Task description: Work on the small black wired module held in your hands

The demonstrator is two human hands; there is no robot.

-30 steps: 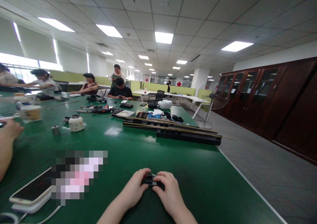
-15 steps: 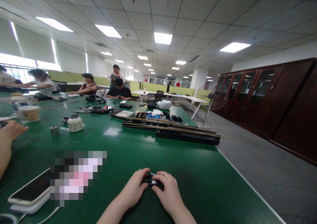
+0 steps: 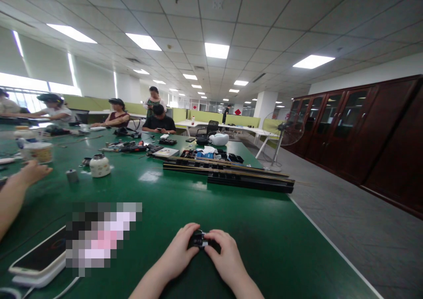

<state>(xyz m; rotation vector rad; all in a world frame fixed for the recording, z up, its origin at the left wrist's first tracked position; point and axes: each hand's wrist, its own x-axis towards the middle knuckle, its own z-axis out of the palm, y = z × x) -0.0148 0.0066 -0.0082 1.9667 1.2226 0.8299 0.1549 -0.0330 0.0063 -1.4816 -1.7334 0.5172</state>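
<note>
Both my hands meet over the green tabletop (image 3: 158, 228), around a small black plastic part (image 3: 198, 241) with a light or shiny piece on it. My left hand (image 3: 181, 248) grips the part's left side between thumb and fingers. On the opposite side, my right hand (image 3: 222, 251) pinches it with thumb and fingertips near the light piece. The fingers cover much of the part, so its exact kind cannot be made out.
A phone (image 3: 41, 250) on a white stand with cables lies at left, beside a blurred patch. A co-worker's hand (image 3: 35, 173) reaches in near a tub (image 3: 41, 152). A white jar (image 3: 100, 166) and grey cylinder (image 3: 72, 175) stand nearby. Long black rails (image 3: 251, 185) lie ahead.
My hands stay around the black part, with the right fingers shifting slightly on it. The co-worker's hand at left has moved further right, in front of the tub.
</note>
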